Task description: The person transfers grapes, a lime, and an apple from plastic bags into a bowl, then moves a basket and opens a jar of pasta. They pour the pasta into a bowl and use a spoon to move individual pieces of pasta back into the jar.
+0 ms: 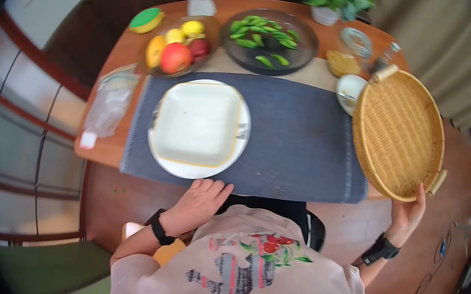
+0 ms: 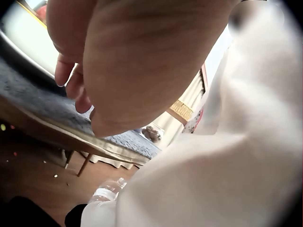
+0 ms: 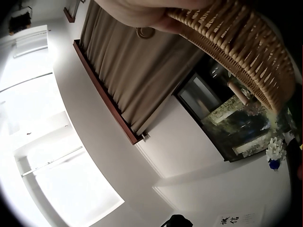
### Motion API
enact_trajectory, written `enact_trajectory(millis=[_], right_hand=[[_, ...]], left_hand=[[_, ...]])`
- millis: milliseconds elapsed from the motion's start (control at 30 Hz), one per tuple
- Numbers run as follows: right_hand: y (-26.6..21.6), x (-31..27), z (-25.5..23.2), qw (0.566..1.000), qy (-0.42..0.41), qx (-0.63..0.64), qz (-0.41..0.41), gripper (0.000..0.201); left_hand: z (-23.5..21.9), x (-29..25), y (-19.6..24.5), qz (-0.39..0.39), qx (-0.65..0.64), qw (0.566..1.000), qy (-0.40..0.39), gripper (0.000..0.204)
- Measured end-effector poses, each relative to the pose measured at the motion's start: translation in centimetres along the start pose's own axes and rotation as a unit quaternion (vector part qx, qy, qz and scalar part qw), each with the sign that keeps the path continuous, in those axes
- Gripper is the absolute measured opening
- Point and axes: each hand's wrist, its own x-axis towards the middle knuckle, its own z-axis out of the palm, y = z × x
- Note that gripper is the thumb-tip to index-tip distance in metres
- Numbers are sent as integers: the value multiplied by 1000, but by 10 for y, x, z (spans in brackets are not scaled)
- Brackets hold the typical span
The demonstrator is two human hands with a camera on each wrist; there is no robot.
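A round wicker tray [image 1: 399, 134] with two pale handles is held tilted at the table's right side; the right hand [image 1: 408, 213] grips its lower rim near one handle. In the right wrist view, that hand [image 3: 147, 14] is at the woven edge [image 3: 236, 38]. The left hand [image 1: 199, 200] rests at the front edge of the blue-grey cloth [image 1: 300, 143], just below a white round plate [image 1: 186, 170] bearing a square dish [image 1: 196, 122]. In the left wrist view the left hand [image 2: 137, 61] hangs over the cloth edge, fingers bent slightly.
Behind the cloth stand a fruit bowl [image 1: 211, 31], a dark plate [image 1: 240, 57] of green pods, a glass jar [image 1: 354, 44], a small white dish [image 1: 349, 93] and a potted plant [image 1: 325, 15]. A plastic bag [image 1: 109, 106] lies at the left, near a green-and-yellow object [image 1: 147, 20].
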Motion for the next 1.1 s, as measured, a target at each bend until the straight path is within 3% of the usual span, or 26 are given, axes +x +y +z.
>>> enact_trajectory(millis=[33,100,233,367,533,900,967,1100], right_hand=[[2,5,-4,999,-19,18,31,40],[13,2,4,999,-14,-34,18,42],[22,9,10,994,-39,-25,101,43],[36,11,19,992,-35,-49,109,43],[43,-2,33,990,-25,-62,125,42],[36,-9,18,993,-29,-82,79,48],[35,-8,14,994,-37,-70,72,48],[36,-8,11,997,-18,-56,56,46]], left_hand=[[2,-9,-3,-25,8,1000,-3,41],[5,-27,-8,-65,-2,997,30,38],[-2,-65,-20,-181,7,981,63,38],[1,-97,-43,-267,29,956,121,42],[0,-117,-75,-334,64,933,121,47],[5,-127,-123,-390,88,910,112,49],[-2,-126,-122,-405,41,909,93,48],[9,-123,-135,-347,11,930,121,48]])
